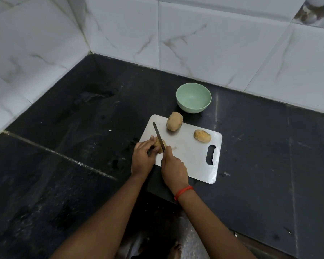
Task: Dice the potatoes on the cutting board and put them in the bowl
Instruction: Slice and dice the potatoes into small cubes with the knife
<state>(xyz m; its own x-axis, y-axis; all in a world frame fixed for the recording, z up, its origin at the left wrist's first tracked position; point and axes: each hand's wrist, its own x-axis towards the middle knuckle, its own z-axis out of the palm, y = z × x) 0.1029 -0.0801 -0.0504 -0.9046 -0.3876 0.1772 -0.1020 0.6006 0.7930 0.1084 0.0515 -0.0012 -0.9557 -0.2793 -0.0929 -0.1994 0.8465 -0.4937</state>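
My left hand [143, 155] curled around a potato [160, 144] at the near left corner of the steel cutting board [191, 156], while my right hand [173, 165] gripped the knife [159, 136], its blade across that potato. Two more brown-skinned potatoes, a larger one [174, 121] and a smaller one [202, 136], lay whole farther back. The pale green bowl [193, 97] stood on the black table [260, 146] just beyond the board.

A dark stone counter [269, 165] is seen. A white cutting board [191, 157] is laid on it, and a green bowl [193, 98] is set just beyond the board's far edge.
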